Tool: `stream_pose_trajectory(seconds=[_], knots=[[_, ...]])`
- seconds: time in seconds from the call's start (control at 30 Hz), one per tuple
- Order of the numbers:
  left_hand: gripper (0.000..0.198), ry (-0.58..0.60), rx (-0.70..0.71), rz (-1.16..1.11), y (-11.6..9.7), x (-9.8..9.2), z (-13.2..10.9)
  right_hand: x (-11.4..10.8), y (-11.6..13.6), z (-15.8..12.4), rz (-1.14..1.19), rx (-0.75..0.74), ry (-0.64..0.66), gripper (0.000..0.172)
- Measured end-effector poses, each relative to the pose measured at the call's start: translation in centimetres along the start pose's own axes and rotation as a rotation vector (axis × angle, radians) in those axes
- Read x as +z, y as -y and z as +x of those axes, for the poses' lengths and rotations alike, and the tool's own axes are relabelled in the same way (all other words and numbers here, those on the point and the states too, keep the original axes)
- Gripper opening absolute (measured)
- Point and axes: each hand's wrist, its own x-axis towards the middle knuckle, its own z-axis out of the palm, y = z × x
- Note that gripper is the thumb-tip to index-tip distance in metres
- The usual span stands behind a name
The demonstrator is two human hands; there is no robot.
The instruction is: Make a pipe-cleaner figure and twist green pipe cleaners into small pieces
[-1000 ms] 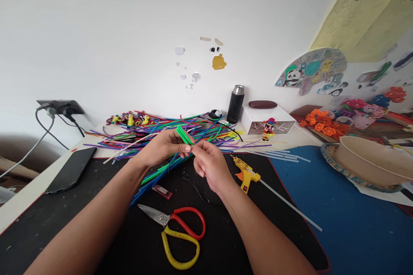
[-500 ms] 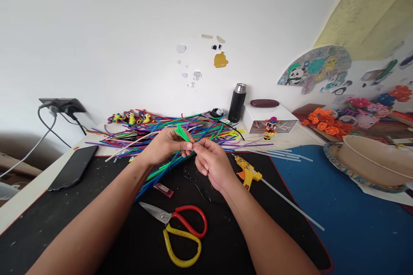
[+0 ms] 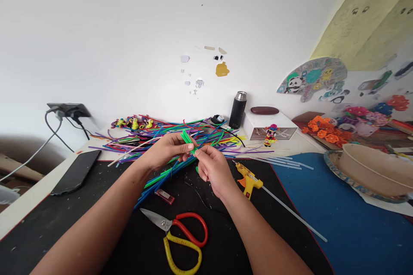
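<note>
A bent green pipe cleaner [image 3: 186,136] is pinched between my two hands, its folded loops sticking up above the fingertips. My left hand [image 3: 171,150] grips it with thumb and fingers. Close against it, my right hand [image 3: 211,165] pinches the lower part, and a bit of green shows below those fingers. Behind and under the hands spreads a heap of many-coloured pipe cleaners [image 3: 135,139]. Blue and green stems [image 3: 158,184] run out toward me below my left wrist. Scissors [image 3: 176,236] with one red and one yellow handle lie nearer to me on the black mat.
A yellow glue gun [image 3: 250,180] with a long glue stick lies right of my right hand. A small red box [image 3: 165,196] sits by the scissors. A phone [image 3: 75,172] rests at left. Behind are a black flask [image 3: 238,109], a white box [image 3: 272,122] and a small figure [image 3: 270,135].
The hands stay together at the green pipe cleaner, with the fingers shifted slightly along it. The whole view has tilted up a little, so things appear lower.
</note>
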Motion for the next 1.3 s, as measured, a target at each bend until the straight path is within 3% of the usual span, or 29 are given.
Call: stream_pose_trajectory(seconds=[0.2, 0.53, 0.7, 0.97, 1.3], knots=[[0.042, -0.07, -0.063, -0.044, -0.1, -0.9, 0.0, 0.0, -0.6, 0.1, -0.098, -0.016, 0.003, 0.028], [0.04, -0.187, 0.026, 0.051, -0.3, -0.7, 0.2, -0.2, -0.6, 0.1, -0.058, -0.005, -0.045, 0.04], [0.04, -0.232, 0.015, 0.06, -0.3, -0.3, 0.3, -0.2, -0.8, 0.1, -0.162, -0.088, -0.066, 0.043], [0.041, -0.202, -0.026, 0.054, -0.8, 0.7, 0.3, -0.7, -1.6, -0.1, -0.619, -0.347, -0.119, 0.031], [0.041, -0.187, -0.012, 0.035, -0.6, 0.4, 0.2, -0.7, -1.2, -0.2, -0.699, -0.31, -0.093, 0.027]])
